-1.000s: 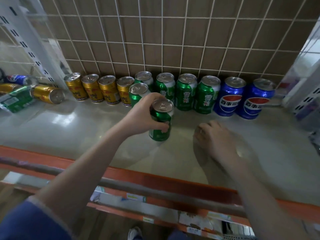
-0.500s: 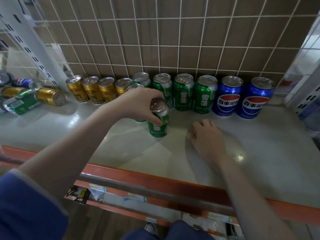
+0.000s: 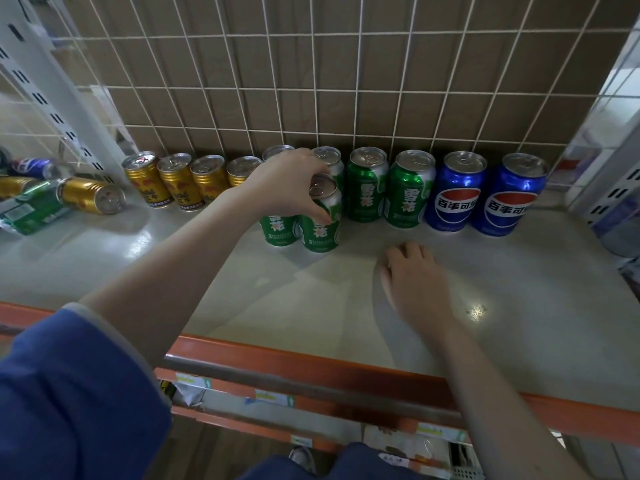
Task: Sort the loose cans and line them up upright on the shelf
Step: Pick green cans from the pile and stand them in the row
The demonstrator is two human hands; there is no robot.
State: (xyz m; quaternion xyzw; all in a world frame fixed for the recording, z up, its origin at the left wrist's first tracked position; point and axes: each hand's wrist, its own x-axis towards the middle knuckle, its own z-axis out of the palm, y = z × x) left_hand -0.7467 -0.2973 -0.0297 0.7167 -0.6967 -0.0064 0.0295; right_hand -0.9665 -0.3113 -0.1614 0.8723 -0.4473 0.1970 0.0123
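Observation:
My left hand (image 3: 289, 183) grips the top of an upright green can (image 3: 320, 223), which stands on the shelf (image 3: 207, 292) beside another green can (image 3: 278, 230) in a second row. Behind them a row lines the back wall: several gold cans (image 3: 178, 183), green cans (image 3: 367, 185) and two blue Pepsi cans (image 3: 457, 192). My right hand (image 3: 414, 282) rests flat on the shelf, fingers relaxed, holding nothing. Loose cans lie on their sides at the far left: a gold can (image 3: 91, 195), a green can (image 3: 33, 211) and a blue can (image 3: 33, 168).
A wire grid (image 3: 346, 81) backs the shelf. A white perforated upright (image 3: 52, 98) stands at the left and another at the right edge. An orange rail (image 3: 311, 368) runs along the shelf front. Bare shelf surface lies in front of the blue cans.
My left hand has carried the green can back and to the left, setting it down beside the other front green can. My right hand has stayed on the shelf.

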